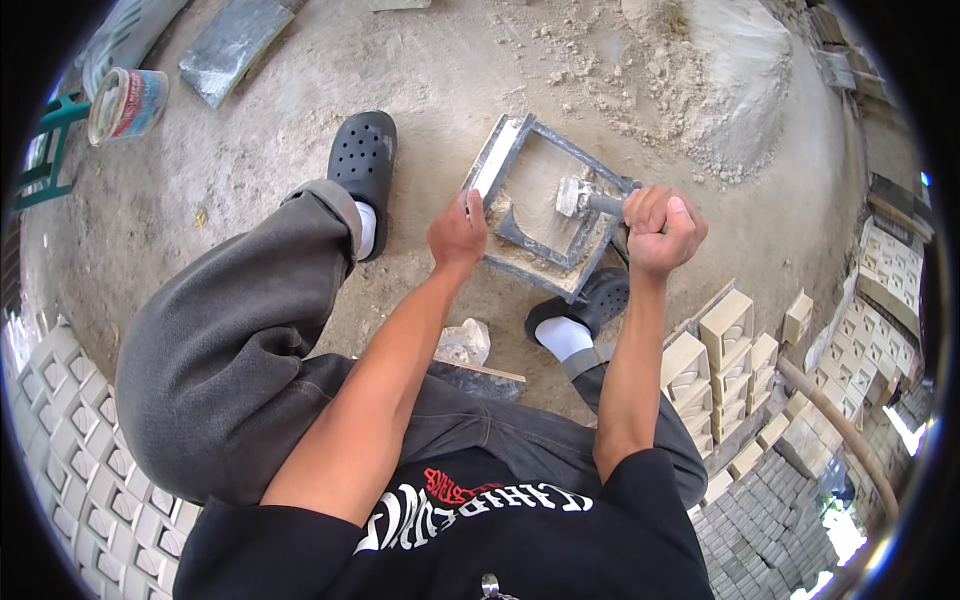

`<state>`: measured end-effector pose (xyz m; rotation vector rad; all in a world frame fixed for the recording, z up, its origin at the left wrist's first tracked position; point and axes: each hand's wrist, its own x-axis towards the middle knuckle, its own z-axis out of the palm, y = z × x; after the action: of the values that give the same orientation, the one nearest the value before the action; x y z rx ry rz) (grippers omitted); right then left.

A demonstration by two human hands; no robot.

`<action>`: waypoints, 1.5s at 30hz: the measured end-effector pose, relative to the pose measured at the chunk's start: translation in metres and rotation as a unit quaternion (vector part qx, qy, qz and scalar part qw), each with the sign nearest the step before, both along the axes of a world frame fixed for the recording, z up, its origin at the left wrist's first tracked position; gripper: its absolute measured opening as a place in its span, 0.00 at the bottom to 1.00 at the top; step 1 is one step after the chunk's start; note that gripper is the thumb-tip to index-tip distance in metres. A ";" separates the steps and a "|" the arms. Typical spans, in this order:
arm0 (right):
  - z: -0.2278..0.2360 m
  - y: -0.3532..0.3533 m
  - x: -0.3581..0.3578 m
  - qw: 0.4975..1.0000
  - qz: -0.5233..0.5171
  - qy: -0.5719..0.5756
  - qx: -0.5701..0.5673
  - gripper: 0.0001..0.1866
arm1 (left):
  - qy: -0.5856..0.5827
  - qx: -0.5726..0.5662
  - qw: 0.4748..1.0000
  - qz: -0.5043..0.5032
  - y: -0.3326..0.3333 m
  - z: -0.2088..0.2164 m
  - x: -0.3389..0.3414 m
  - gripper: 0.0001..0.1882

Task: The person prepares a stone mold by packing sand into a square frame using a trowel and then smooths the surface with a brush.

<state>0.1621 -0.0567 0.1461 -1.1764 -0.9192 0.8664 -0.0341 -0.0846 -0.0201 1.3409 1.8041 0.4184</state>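
Note:
A square grey metal mould point(560, 262) lies tilted on the ground between my feet, with pale sandy mix point(535, 185) in it. My left hand point(458, 232) is closed on the mould's left edge, by a white strip along its side. In my right hand point(665, 230), the fist is wrapped round the handle of a hammer point(603, 203). The hammer's head, crusted with pale powder, is over the mix near the mould's right side. My right fist hides the end of the handle.
A heap of pale powder point(735, 90) rises at the far right. Stacked cream blocks point(725, 330) stand right of my right foot, and patterned blocks point(75, 420) fill the near left. A tub point(130, 105) and a flat grey sheet point(235, 50) lie far left. A powdery lump point(463, 343) sits between my legs.

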 end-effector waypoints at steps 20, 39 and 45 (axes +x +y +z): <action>0.000 -0.034 -0.014 0.998 -0.020 -0.062 0.020 0.17 | 0.005 0.017 1.000 0.006 0.007 0.004 -0.003 0.23; -0.005 -0.051 -0.023 0.993 -0.114 -0.016 0.036 0.18 | 0.017 -0.005 1.000 0.006 0.013 -0.001 0.000 0.24; -0.004 -0.027 -0.011 0.996 -0.092 -0.007 0.018 0.17 | 0.007 -0.021 1.000 -0.001 0.016 0.002 -0.001 0.24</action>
<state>0.1508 -0.0834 0.1426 -1.2159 -0.8198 0.6911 -0.0354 -0.0683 -0.0181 1.3196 1.8140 0.3695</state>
